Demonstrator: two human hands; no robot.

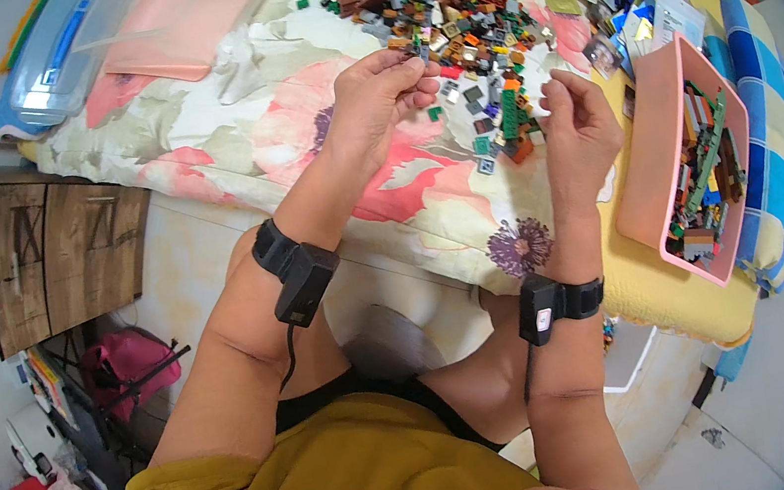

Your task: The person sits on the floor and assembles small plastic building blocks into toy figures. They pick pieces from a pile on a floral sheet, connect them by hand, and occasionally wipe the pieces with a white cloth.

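A loose heap of toy building bricks [449,11] in brown, grey, green, orange and other colours lies on a flowered cloth [293,108]. At its near left edge is my left hand [382,101], thumb and fingers pinched together; what they hold, if anything, cannot be made out against the bricks behind. To the right of the heap, my right hand [581,128] hovers with curled fingers, thumb close to the forefinger, their contents hidden. Between the hands lie a long green brick [509,115] and several small pieces. Each forearm wears a black strapped device.
A pink bin [646,164] with more bricks stands at the right by a blue checked cushion [764,122]. Packets and cards [636,20] lie behind it. At the far left are a clear lidded box [53,77] and a pink tray [186,23]. A wooden cabinet [62,251] stands lower left.
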